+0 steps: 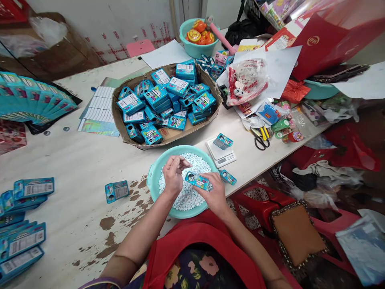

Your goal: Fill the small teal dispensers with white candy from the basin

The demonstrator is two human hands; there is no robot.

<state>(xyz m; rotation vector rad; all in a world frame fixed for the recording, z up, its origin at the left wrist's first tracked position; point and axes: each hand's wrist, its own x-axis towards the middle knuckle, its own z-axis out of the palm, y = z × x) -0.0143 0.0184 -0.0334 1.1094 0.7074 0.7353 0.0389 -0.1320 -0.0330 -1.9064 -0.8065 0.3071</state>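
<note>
My left hand (173, 173) is closed over the round teal basin (153, 182), its fingers curled in toward the thumb. Whatever it may hold is hidden. White pellet-like candies (188, 199) fill much of the basin. In my right hand (216, 193) is a small blue candy box (197, 180), tilted above the candies at the basin's right side. A small digital scale (221, 159) stands just beyond, with another blue box (223, 141) lying on it. One more blue box (227, 177) rests right of the basin, by the table edge.
A cardboard tray (168, 138) behind the basin holds a heap of blue boxes. Rows of blue packs (27, 241) line the left side, and a single box (116, 191) lies nearer. Scissors (262, 140), a toy bag (246, 82) and a red stool (255, 200) are at right.
</note>
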